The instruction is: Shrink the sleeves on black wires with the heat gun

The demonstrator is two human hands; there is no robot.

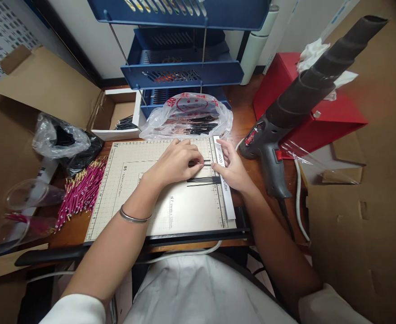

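A beige paper cutter board (133, 198) with grid lines lies in front of me. My left hand (174, 164), a metal bangle on its wrist, rests on the board with its fingers curled and pinching thin black tubes (201, 163). My right hand (233, 168) lies along the cutter's white ruler strip (227, 189), fingertips meeting the same tubes from the right. A second small bundle of black tubes (203, 181) lies on the board just below both hands.
A heat gun (306, 94) stands right of the board, its cord trailing down. A red box (319, 112) is behind it. A plastic bag of black tubes (187, 117) and blue trays (181, 67) sit at the back. Pink-red wires (81, 191) and clear cups (29, 195) lie left.
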